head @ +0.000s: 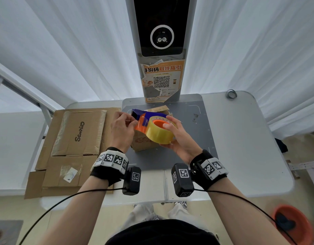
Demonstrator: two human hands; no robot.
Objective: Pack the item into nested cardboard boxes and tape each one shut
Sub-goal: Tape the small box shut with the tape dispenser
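The tape roll (159, 132) is glossy, translucent yellow film on a smooth orange plastic core, set in a dispenser (147, 116) of shiny blue and orange plastic. The small box (141, 142) beneath is matt brown cardboard — creased, with a faded red print. The flattened boxes (71, 149) are the same dull cardboard, streaked with shiny clear tape. The tabletop (244, 138) is smooth pale laminate under a matt grey mat (202, 124). The curtains (64, 50) are soft white cloth — finely folded.
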